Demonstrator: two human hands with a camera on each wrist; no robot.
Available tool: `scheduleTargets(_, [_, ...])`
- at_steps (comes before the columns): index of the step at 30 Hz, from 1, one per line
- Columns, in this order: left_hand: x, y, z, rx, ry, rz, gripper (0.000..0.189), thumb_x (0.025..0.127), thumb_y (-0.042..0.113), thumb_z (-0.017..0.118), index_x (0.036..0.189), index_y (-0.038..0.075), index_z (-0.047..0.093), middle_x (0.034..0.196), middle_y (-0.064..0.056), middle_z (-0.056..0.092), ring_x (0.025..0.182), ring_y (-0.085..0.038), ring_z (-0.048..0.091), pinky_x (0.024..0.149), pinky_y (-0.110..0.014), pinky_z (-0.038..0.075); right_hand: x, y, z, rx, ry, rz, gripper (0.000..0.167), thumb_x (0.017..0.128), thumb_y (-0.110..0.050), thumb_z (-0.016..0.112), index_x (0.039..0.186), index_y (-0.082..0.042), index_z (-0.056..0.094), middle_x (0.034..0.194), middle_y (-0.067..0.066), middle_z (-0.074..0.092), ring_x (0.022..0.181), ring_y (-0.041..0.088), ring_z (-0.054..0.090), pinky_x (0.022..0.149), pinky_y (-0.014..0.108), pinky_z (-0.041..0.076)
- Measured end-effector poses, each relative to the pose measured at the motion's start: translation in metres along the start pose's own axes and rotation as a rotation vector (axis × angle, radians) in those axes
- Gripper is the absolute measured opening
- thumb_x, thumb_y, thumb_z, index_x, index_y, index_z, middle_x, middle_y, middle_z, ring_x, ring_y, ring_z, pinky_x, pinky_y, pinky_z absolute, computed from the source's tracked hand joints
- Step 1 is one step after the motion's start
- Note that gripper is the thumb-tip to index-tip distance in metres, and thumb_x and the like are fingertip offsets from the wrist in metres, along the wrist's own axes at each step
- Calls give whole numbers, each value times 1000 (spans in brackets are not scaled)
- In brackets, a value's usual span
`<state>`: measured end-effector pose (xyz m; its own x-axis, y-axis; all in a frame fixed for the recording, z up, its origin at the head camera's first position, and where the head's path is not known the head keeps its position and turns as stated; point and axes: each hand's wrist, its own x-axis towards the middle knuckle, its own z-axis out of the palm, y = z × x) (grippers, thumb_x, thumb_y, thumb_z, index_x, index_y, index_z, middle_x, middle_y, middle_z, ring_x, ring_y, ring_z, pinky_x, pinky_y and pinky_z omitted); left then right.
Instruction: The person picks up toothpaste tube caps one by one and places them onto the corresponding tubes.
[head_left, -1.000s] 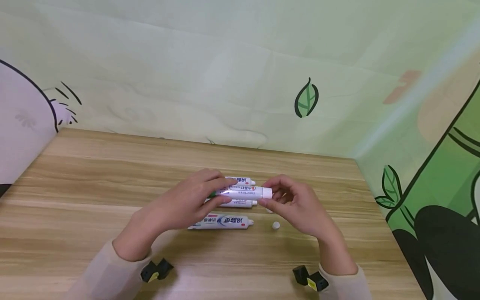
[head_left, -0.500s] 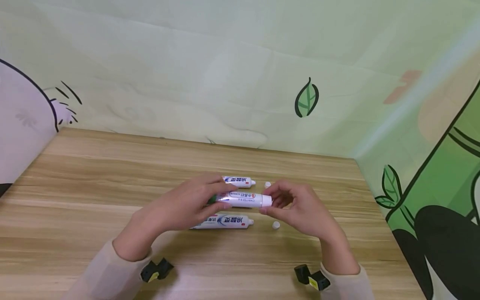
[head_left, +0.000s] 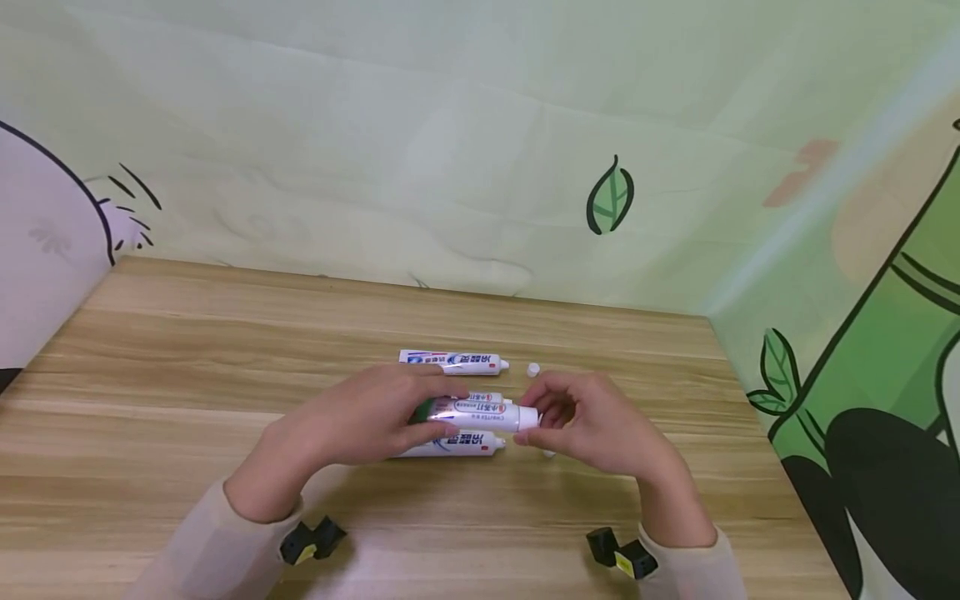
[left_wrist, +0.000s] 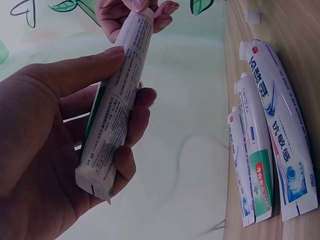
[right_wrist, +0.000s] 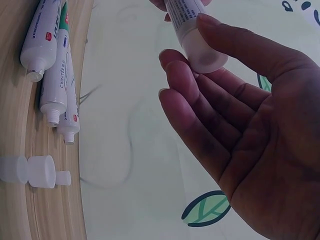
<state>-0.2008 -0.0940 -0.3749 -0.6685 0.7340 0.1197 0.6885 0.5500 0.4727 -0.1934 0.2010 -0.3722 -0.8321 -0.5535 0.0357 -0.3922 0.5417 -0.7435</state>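
My left hand (head_left: 363,417) grips a white and green toothpaste tube (head_left: 476,414), thumb on one side and fingers curled round the other. The tube is raised off the table, its crimped end (left_wrist: 94,184) towards my left palm. At its other end, my right hand (head_left: 603,425) pinches the white cap (right_wrist: 205,52) between thumb and fingers. Below lie three more toothpaste tubes without caps: a far one (head_left: 453,362), a middle one (right_wrist: 54,87) mostly covered by the held tube, and a near one (head_left: 457,444) partly behind my left hand.
Three loose white caps lie on the wooden table (head_left: 225,333), to the right of the tubes: a far cap (right_wrist: 63,177), a middle cap (right_wrist: 41,171) and a near cap (right_wrist: 12,169). A printed backdrop (head_left: 337,167) rises behind the table.
Both hands have brought the held tube nearer to me, from over the far and middle tubes to between the middle and near ones. More of the far tube shows, and the near cap is mostly covered.
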Motion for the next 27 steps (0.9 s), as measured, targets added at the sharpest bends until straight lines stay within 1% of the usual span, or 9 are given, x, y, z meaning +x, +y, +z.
scheduleTargets(3, [1,1,0,6,-8,-6,38,100,34,70,130,11,70,119,-1,73,97,-11,64,90,-39,57,0,1,-1,-12,-14,-3,23,83,-21,89,98,-15,72,83,-2,71,74,12,66,65,26,57])
scheduleTargets(7, [2,3,1,9,-10,-8,34,98,35,72,124,13,72,111,3,73,87,-7,61,81,-31,55,-1,1,-2,-31,-31,-6,23,84,-22,89,98,-15,72,83,-3,71,73,11,65,65,25,57])
scheduleTargets(12, [3,4,1,3,-21,-3,28,96,35,75,117,17,74,104,7,74,82,-4,59,76,-27,52,-2,0,-2,-27,-59,-11,22,83,-19,89,97,-17,72,84,-5,71,73,11,65,66,25,57])
scheduleTargets(17, [4,3,3,-23,-47,-15,26,93,35,78,114,20,76,100,10,73,80,-4,59,74,-25,52,-2,-1,-3,-25,-94,-21,21,83,-17,88,96,-17,72,83,-6,71,73,10,64,66,25,57])
scheduleTargets(22, [4,3,7,-5,-32,10,25,91,36,80,111,20,78,100,10,75,80,-3,60,74,-26,53,-2,-1,-2,-51,-118,-18,21,82,-16,88,94,-18,71,82,-7,70,72,10,64,65,26,58])
scheduleTargets(27, [5,2,13,38,-27,35,27,90,36,81,111,19,78,105,10,73,85,-4,63,79,-28,56,-2,1,-1,-63,-152,-25,23,82,-15,88,94,-15,69,82,-5,70,73,9,64,65,25,57])
